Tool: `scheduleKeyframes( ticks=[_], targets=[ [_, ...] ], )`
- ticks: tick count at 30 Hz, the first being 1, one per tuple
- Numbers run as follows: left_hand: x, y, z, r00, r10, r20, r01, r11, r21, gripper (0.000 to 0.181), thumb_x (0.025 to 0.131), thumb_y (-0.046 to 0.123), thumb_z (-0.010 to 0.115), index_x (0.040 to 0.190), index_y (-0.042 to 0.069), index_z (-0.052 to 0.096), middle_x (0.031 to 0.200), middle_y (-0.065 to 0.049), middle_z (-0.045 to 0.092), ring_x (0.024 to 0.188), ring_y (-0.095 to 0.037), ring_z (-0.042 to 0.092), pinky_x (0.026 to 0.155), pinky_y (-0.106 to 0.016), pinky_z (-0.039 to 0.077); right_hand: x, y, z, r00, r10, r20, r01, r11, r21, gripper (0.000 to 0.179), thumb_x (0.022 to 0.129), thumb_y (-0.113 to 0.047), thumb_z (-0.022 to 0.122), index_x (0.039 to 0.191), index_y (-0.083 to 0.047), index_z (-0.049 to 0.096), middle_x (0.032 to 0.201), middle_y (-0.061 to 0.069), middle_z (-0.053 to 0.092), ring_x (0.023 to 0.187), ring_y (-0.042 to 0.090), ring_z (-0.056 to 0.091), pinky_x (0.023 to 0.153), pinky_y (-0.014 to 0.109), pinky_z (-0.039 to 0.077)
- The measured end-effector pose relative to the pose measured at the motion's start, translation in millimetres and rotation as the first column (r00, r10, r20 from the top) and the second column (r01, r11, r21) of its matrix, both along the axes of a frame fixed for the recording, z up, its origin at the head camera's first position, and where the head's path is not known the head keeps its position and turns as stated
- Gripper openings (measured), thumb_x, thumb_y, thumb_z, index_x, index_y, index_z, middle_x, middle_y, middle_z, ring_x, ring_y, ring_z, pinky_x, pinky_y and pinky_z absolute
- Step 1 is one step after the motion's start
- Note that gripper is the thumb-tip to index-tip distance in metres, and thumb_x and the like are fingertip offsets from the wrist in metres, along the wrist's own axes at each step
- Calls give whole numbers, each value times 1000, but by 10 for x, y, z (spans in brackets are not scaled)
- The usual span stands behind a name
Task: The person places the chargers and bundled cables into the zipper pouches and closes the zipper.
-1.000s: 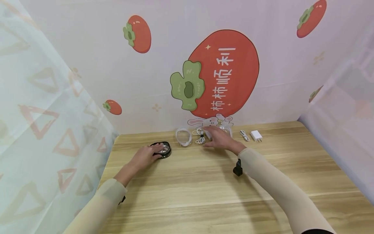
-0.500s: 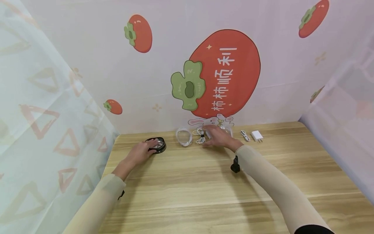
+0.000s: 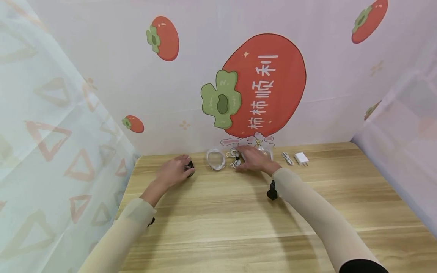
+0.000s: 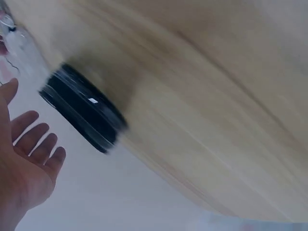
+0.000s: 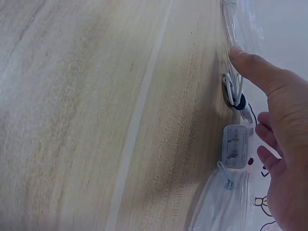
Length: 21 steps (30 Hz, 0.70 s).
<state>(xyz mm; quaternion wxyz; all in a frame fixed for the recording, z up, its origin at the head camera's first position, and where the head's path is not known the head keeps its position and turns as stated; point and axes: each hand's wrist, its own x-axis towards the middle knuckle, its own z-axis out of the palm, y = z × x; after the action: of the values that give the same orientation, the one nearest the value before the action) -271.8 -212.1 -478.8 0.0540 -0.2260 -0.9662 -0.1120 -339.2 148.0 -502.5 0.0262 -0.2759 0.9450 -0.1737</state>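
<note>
My left hand [image 3: 172, 172] hovers over a black round object [image 3: 189, 168] at the back left of the table, covering most of it. In the left wrist view that black object [image 4: 84, 108] has a glossy, grooved side, and the fingers [image 4: 41, 144] are spread loosely apart from it. My right hand [image 3: 253, 158] is at the table's back edge, beside a white cable [image 3: 235, 158] tied with a black band. In the right wrist view a white charger plug [image 5: 237, 147] lies by the loosely bent fingers, and the thumb [image 5: 250, 65] is close to the cable [image 5: 233, 94].
A clear pouch [image 3: 216, 159] with a white cable lies between the hands. Another clear pouch [image 3: 267, 152] is partly behind the right hand. Farther right are a small tied white cable [image 3: 287, 158] and a second white charger [image 3: 301, 158]. A printed cloth [image 3: 184, 94] stands behind the table.
The black round object has shifted toward the back edge, and the left hand now covers more of it. The right hand has stayed almost in place.
</note>
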Motion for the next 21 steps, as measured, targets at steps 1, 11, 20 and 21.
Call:
scheduleKeyframes(
  ticks=[1, 11, 20, 21],
  targets=[
    [-4, 60, 20, 1000, 4, -1, -4, 1000, -1, 56, 100, 41, 73, 137, 0, 69, 149, -22, 61, 136, -38, 60, 100, -56, 57, -2, -1, -2, 1000, 1, 1, -1, 1000, 3, 96, 81, -52, 91, 155, -5, 51, 157, 17, 54, 147, 36, 48, 123, 54, 39],
    [-94, 499, 48, 999, 17, -50, -16, 1000, 18, 60, 98, 42, 76, 141, 1, 66, 151, -21, 59, 140, -37, 57, 95, -54, 60, -22, -15, 8, 1000, 17, 10, -17, 999, 30, 96, 83, -54, 89, 156, -5, 50, 158, 17, 52, 148, 37, 47, 124, 53, 37],
    [-217, 867, 50, 998, 53, 25, -53, 998, 27, 63, 98, 46, 73, 143, 3, 65, 155, -22, 54, 147, -36, 50, 114, -52, 49, -84, -37, -11, 998, 59, 8, -59, 998, 11, 91, 82, -53, 90, 151, -5, 56, 148, 12, 62, 138, 32, 55, 120, 51, 42],
    [-227, 905, 47, 997, 62, 38, -63, 998, 24, 63, 98, 46, 73, 144, 3, 65, 156, -22, 53, 147, -36, 49, 115, -51, 49, -90, -43, -11, 998, 61, 10, -61, 998, 15, 90, 82, -53, 90, 151, -5, 56, 147, 12, 62, 139, 32, 55, 121, 50, 42]
  ],
)
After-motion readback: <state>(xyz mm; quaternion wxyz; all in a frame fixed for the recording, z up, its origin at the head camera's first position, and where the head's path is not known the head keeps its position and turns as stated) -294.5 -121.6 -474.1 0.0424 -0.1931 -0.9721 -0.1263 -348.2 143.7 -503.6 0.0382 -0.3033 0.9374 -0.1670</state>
